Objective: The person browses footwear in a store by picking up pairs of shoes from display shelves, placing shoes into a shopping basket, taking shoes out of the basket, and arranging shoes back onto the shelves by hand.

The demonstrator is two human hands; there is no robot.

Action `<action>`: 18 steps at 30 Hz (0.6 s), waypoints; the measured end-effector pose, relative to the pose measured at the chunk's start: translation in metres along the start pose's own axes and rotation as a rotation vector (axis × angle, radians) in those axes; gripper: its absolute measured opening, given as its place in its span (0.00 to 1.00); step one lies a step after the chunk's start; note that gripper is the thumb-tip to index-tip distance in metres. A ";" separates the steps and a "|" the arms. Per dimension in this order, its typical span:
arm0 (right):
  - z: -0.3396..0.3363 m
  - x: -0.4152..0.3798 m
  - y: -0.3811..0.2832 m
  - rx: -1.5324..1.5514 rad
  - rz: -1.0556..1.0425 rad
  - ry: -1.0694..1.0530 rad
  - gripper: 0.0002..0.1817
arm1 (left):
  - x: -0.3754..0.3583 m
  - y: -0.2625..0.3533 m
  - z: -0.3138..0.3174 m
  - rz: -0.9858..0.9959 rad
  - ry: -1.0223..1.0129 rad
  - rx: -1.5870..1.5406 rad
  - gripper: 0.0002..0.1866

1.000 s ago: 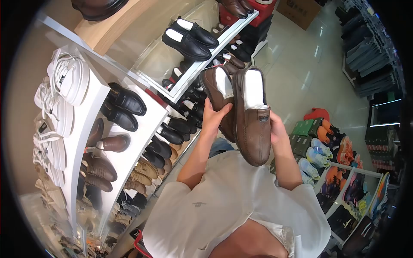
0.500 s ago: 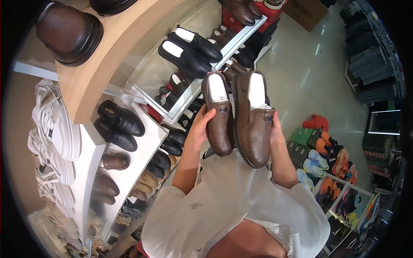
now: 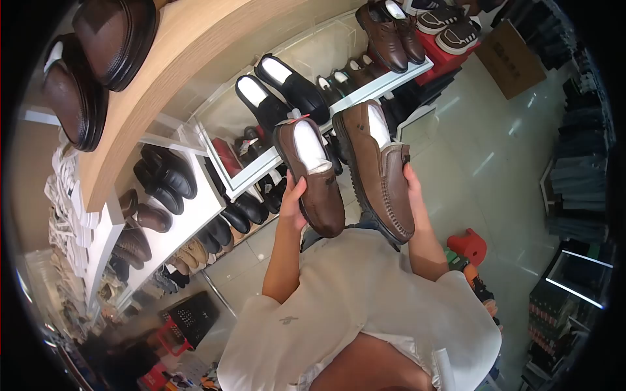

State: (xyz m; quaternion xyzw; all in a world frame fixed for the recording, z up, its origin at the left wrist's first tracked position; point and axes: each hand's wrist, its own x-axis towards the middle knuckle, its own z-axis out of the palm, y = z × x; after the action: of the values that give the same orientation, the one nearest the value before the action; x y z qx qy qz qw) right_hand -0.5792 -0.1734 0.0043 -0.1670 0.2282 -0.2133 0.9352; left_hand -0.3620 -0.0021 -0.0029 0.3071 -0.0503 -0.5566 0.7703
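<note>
Clearly, your left hand [image 3: 293, 203] curls around a brown loafer [image 3: 323, 202] and your right hand [image 3: 416, 195] grips its mate [image 3: 381, 179]. You hold them slightly apart, toes towards your shirt [image 3: 355, 280].

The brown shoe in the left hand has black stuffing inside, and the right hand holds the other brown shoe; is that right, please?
Not quite: the head view shows white stuffing inside the brown shoe in the left hand. The right hand does hold the other brown shoe.

text: none legible | carton [image 3: 512, 58]: marks blurred | shirt [image 3: 339, 287]: print too small
</note>
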 end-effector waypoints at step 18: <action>0.110 0.033 0.019 -1.786 -0.649 -0.886 0.45 | -0.033 -0.068 0.023 0.261 0.179 -0.269 0.28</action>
State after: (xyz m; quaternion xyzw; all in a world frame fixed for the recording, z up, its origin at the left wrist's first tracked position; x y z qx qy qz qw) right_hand -0.4917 -0.1488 0.0773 -0.9130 -0.1160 -0.1278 0.3696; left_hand -0.4401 0.0047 -0.0110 0.2407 0.0536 -0.4243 0.8713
